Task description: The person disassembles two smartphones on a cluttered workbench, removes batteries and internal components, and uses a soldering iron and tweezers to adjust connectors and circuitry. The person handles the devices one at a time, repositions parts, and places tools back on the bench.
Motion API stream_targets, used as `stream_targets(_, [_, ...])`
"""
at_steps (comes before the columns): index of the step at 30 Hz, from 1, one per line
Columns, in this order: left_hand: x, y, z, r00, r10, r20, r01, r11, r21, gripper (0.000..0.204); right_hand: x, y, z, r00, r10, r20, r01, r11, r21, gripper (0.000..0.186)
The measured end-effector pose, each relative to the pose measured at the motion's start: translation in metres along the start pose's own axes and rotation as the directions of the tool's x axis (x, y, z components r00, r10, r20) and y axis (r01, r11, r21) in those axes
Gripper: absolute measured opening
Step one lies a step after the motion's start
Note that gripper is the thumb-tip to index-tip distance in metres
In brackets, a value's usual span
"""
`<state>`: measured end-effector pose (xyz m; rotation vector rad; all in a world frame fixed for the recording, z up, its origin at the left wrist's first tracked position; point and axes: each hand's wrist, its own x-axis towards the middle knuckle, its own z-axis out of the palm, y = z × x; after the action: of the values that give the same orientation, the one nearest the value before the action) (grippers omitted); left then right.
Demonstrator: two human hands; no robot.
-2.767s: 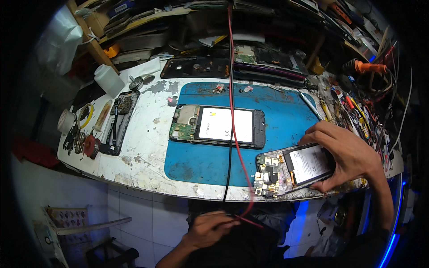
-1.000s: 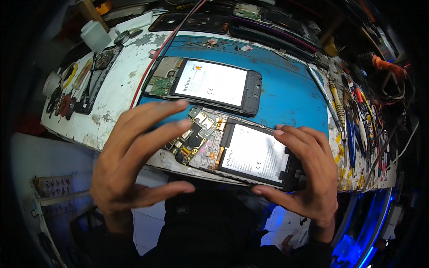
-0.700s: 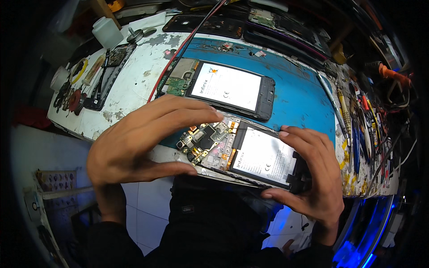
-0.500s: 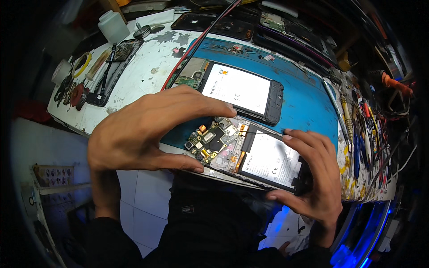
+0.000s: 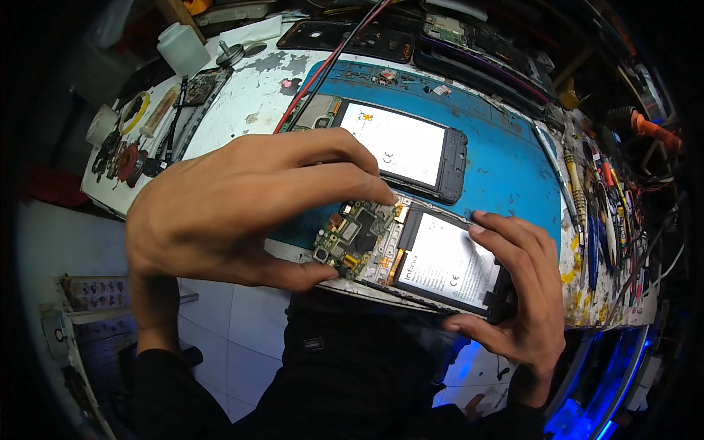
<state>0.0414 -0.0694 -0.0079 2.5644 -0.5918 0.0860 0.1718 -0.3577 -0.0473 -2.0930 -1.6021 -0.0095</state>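
Note:
An opened smartphone point(image 5: 389, 265) is held tilted over the bench's front edge, its pale battery point(image 5: 449, 258) facing up. At its left end lies a green circuit board point(image 5: 364, 231) with a camera module point(image 5: 321, 254) at the corner. My left hand point(image 5: 220, 209) spans that end, thumb against the near corner and index fingertip at the far edge close to the orange flex connectors point(image 5: 400, 213). My right hand point(image 5: 524, 279) grips the battery end, fingers on the far edge and thumb on the near one. Just beyond lies a second opened phone point(image 5: 400, 150), battery up.
A blue work mat point(image 5: 506, 176) covers the bench middle. Red and black cables point(image 5: 323, 73) cross above it. Screwdrivers and tweezers point(image 5: 598, 213) crowd the right side. A white bottle point(image 5: 181, 48), a yellow tape roll point(image 5: 136, 111) and phone parts stand left; phone housings point(image 5: 484, 66) are stacked behind.
The circuit board has shifted right, toward the battery, and less of the pale frame between them shows. My left index fingertip has slid right along the far edge. My right hand keeps its grip.

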Motion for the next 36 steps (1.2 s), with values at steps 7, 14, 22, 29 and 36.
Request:
stream_targets(7, [0.008, 0.001, -0.011, 0.995, -0.044, 0.089, 0.034, 0.993, 0.113, 0.073, -0.002, 0.001, -0.002, 1.000, 0.004, 0.004, -0.004, 1.000, 0.001, 0.079])
stream_targets(14, [0.014, 0.009, -0.022, 0.982, -0.094, 0.161, 0.056, 0.973, 0.225, 0.070, -0.004, 0.002, -0.001, 1.000, -0.017, 0.007, 0.017, 0.999, -0.027, 0.086])
stream_targets(22, [0.031, 0.023, -0.024, 0.952, -0.160, 0.261, 0.067, 0.940, 0.334, 0.074, -0.004, 0.002, -0.002, 1.000, -0.016, 0.006, 0.016, 1.000, -0.013, 0.086])
stream_targets(29, [0.038, 0.040, -0.032, 0.910, -0.263, 0.322, 0.111, 0.900, 0.422, 0.072, -0.005, 0.003, -0.004, 1.000, -0.024, 0.000, 0.024, 1.000, 0.018, 0.082])
stream_targets(36, [0.041, 0.053, -0.026, 0.906, -0.336, 0.259, 0.173, 0.849, 0.499, 0.067, -0.005, 0.004, -0.004, 1.000, -0.019, 0.001, 0.019, 0.998, 0.052, 0.079])
